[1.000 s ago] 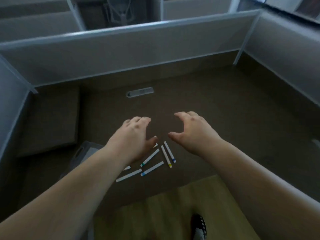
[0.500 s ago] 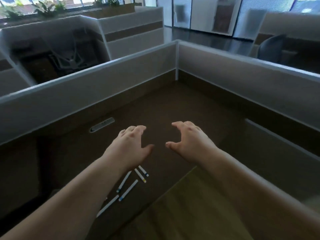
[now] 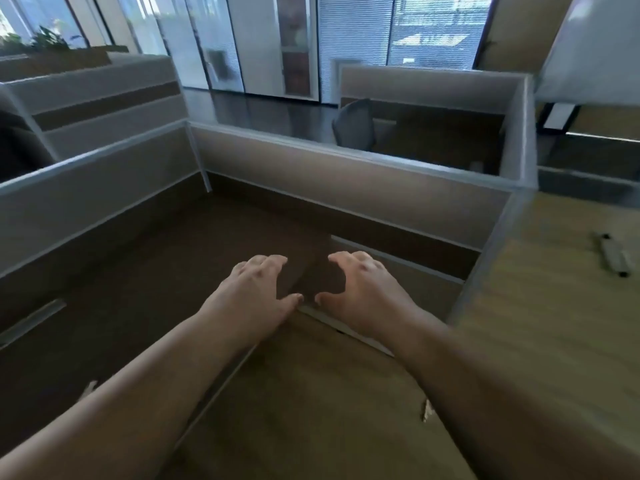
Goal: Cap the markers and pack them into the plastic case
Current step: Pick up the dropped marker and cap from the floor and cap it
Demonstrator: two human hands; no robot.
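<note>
Since the earlier frames the view has swung up and to the right, and the markers that lay on the dark worktop (image 3: 145, 271) below the hands have gone out of sight; neither they nor the plastic case can be seen now. One small pale scrap (image 3: 87, 389) shows at the edge of the left forearm, low on the dark surface, too blurred to say whether it is a marker.

Both hands have kept their pose. Left hand (image 3: 254, 292) is held palm down above the worktop, fingers spread and loosely bent, thumb pointing right, holding nothing. Right hand (image 3: 363, 292) mirrors it just beside, fingers arched, thumb pointing left, also holding nothing. Their thumb tips are near each other but apart.

Grey partition panels (image 3: 311, 174) wall the dark worktop on its far sides. A slim grey slot (image 3: 33, 320) sits in the surface at left. Wood-toned flooring (image 3: 311, 410) fills the space under the forearms, and a lighter wooden desk (image 3: 554, 306) lies to the right, carrying a small dark, elongated object (image 3: 611, 254) too blurred to identify. Beyond the partitions stand a grey chair (image 3: 356, 124), windows with blinds (image 3: 356, 39), and plants (image 3: 41, 39) at far left.
</note>
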